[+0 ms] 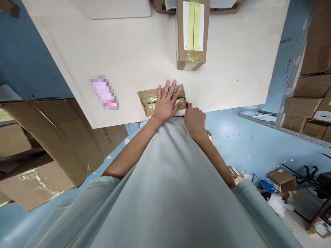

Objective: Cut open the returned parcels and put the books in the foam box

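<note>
A small cardboard box (149, 100) with shiny yellowish tape lies at the table's near edge, and a dark gap runs along its taped top. My left hand (165, 105) rests flat across the box with its fingers spread. At the box's right end, my right hand (195, 119) is closed around a small red tool (187, 104) that looks like a box cutter. Only the red front part shows; the rest is hidden in the fist, and its blade cannot be made out.
A taller taped carton (180, 58) with a white label stands beyond the hands on the white table (232, 69). A blurred pink item (104, 93) lies to the left. Large open cartons (51, 131) are at the left, and shelved boxes (302, 105) at the right.
</note>
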The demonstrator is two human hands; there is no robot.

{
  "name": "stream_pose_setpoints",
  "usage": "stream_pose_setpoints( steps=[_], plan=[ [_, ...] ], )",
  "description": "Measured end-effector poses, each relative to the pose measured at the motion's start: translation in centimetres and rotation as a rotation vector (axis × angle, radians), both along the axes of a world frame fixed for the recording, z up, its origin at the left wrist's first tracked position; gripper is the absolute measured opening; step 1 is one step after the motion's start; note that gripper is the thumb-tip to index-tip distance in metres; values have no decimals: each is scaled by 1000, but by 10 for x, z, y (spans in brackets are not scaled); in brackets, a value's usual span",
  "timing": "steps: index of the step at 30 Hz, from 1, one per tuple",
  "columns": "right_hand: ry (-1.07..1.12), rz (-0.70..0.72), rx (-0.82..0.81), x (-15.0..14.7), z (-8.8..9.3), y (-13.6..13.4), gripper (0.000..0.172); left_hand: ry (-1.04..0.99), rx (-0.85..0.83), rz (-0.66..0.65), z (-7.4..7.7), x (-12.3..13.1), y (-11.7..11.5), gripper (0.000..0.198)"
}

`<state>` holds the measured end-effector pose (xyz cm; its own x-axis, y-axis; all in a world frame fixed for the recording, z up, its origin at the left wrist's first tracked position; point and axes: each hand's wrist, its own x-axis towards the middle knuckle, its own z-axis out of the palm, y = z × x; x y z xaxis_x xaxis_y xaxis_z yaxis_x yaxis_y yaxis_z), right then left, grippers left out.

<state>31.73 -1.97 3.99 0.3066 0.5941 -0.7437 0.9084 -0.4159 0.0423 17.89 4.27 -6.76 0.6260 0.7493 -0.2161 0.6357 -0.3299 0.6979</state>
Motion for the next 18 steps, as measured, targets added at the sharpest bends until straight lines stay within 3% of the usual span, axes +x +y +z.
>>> stream_pose_setpoints(
  steps=[5, 10, 15, 18],
  plan=[
    [6, 9, -30, 2, 10, 10, 39, 0, 8, 0, -3, 0, -5, 76],
    [26, -3, 5, 5, 6, 15, 35, 5, 20, -19, -2, -2, -4, 74],
    [116, -49, 65, 31, 12, -5, 38, 14, 20, -69, -1, -3, -1, 97],
    [158, -167, 152, 54, 10, -22, 38, 31, 17, -91, -2, -1, 2, 111]
  ],
)
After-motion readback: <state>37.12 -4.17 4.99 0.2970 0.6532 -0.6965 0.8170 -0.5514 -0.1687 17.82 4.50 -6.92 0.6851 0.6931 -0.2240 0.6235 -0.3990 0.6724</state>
